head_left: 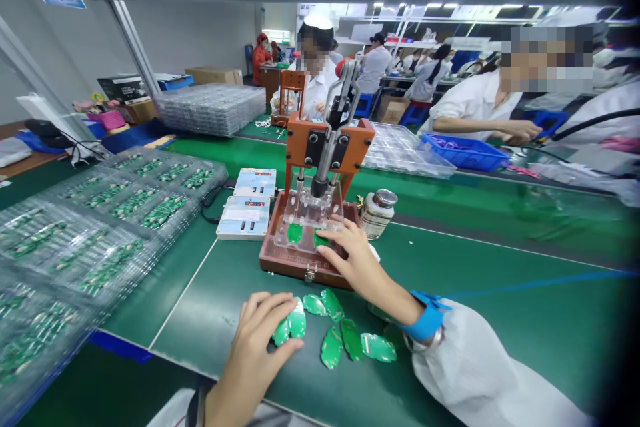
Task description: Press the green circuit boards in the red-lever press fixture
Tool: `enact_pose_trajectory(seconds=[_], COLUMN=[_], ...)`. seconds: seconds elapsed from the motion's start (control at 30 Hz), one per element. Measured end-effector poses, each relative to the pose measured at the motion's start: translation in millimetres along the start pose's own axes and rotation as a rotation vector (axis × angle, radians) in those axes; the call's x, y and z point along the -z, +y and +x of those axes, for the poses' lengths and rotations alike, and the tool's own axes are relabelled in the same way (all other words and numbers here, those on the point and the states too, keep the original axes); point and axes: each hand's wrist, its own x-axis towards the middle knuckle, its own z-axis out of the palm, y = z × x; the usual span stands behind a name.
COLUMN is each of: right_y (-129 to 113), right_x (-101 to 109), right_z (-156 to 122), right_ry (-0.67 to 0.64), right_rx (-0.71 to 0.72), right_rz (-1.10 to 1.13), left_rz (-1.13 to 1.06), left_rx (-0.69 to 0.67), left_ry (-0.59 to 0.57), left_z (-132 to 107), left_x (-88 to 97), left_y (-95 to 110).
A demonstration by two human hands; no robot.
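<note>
My left hand (257,340) is low over the bench, with thumb and fingers closed about a pair of green circuit boards (296,320). My right hand (357,257) reaches into the orange toggle-press test fixture (330,147), its fingertips on a green circuit board (320,237) at the right-hand spot of the clear plate. Another board (295,233) lies in the left-hand spot. Between my hands and toward the right, several loose green boards (352,339) rest on the green mat. My right forearm partly covers a few of them.
Two white meter boxes (243,217) with red digits stand left of the fixture, and a metal-capped bottle (379,213) stands right. Stacked clear trays (135,213) of boards fill the left side. Across the bench, co-workers sit near a blue bin (465,152).
</note>
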Motion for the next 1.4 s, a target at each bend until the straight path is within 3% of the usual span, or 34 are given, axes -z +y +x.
enact_pose_trajectory(seconds=[0.1,0.27,0.47,0.6,0.73,0.87,0.97,1.03,1.1,1.2,1.3,1.4], right_y=[1,-5,-32,-37,-47,-54,-17,31,85,150,173,157], right_x=[4,-8,-17,-19,-17,13,53,83,110,144,167,169], right_z=[11,19,39,46,25,-18,-35,-31,-19,5,23,32], right_ry=[-0.033,0.081,-0.108,-0.12,-0.071,-0.059,0.083,0.203,0.319,0.43,0.531,0.65], right_rx=[0.047,0.153,0.17,0.158,0.17,0.264,0.171,-0.013,-0.31,-0.508,-0.568,-0.494], right_rz=[-0.027,-0.095,-0.157,-0.175,-0.194,-0.148,-0.212,-0.338,-0.426,-0.476,-0.477,-0.447], left_rz=[0.004,0.044,0.073,0.081,0.013,-0.078,-0.078,-0.039,0.001,0.023,0.001,-0.039], left_rx=[-0.014,-0.05,-0.079,-0.108,-0.125,-0.184,-0.215,-0.221,-0.223,-0.224,-0.249,-0.258], left_ry=[0.032,0.116,0.199,0.219,0.138,-0.01,-0.17,-0.236,-0.269,-0.271,-0.253,-0.211], left_z=[-2,9,48,71,98,129,147,155,159,162,163,163], left_x=[6.2,26.7,56.0,64.2,56.6,38.1,23.6,16.4,12.2,10.7,11.2,12.8], left_y=[0,-10,-7,-3,-8,-15,-14,-12,-10,-10,-14,-20])
